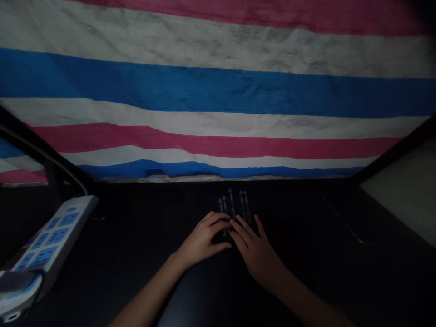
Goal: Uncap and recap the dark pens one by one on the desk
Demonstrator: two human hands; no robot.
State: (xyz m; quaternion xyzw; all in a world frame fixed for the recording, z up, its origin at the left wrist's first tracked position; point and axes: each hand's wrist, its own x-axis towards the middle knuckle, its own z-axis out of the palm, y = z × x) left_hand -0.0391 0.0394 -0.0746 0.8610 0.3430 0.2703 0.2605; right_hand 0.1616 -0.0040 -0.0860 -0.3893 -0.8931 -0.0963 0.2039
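Note:
Several slender, pen-like sticks [232, 203] lie side by side on the black table [136, 263], their narrow tips pointing away from me. Too dim to tell their exact kind. My left hand [204, 238] rests at their near left side, thumb and fingers apart, fingertips at the lower parts of the sticks. From the right, my right hand [254, 250] lies over the near ends with its fingers stretched and spread. The fingertips of both hands almost meet, and they hide the lower parts of the sticks. Neither hand visibly grips anything.
On the left stands a white power strip [68, 227] with blue socket panels and a dark plug [15, 280] in its near end. A dark flat object, perhaps a phone [350, 218], lies at the right. Behind the table hangs a striped sheet [218, 91].

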